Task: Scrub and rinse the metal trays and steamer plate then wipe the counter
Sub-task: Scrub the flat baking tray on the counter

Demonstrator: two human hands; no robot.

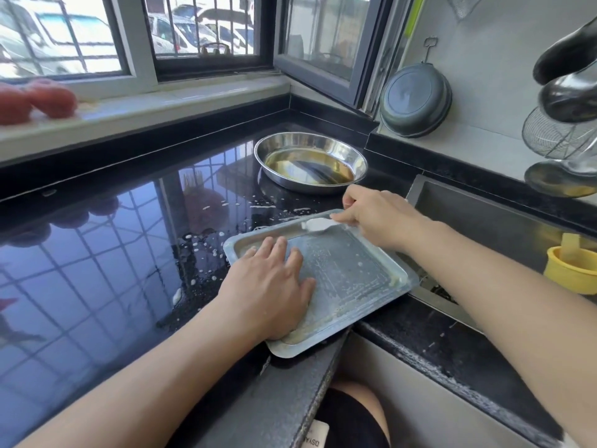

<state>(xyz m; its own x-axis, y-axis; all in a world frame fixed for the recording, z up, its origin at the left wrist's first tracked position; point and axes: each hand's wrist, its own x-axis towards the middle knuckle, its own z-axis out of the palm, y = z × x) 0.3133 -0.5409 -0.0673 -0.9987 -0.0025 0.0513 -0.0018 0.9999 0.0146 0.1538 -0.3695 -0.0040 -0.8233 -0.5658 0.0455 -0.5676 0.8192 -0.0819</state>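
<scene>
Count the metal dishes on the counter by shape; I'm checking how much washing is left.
Rectangular tray, left hand flat on it, right hand scrubbing its far rim: 1
Round pan: 1
Total: 2

A rectangular tray (349,276) lies on the counter (113,253), its right corner jutting over the sink (484,218). Behind it sits a round pan (310,161). A cup (570,270) stands in the sink, right of the tray.
</scene>
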